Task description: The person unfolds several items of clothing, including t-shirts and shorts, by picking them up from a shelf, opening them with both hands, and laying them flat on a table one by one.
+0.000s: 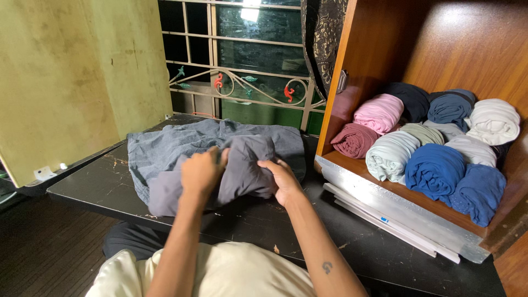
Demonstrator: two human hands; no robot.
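Left hand point(201, 171) and right hand point(281, 181) are both gripping the soft, light, floppy grey cloth garment point(220, 157) at its bunched near fold, the best hold.

Indoor scene, moderately dim, soft daylight coming through the barred window point(242, 60). Bright blown-out patch at top of the glass. Mild sheen on the wooden cabinet wall point(467, 38) and the metal shelf edge point(396, 206). Floor at lower left sinks into shadow. Focus mostly sharp; wide-angle stretching towards the edges.
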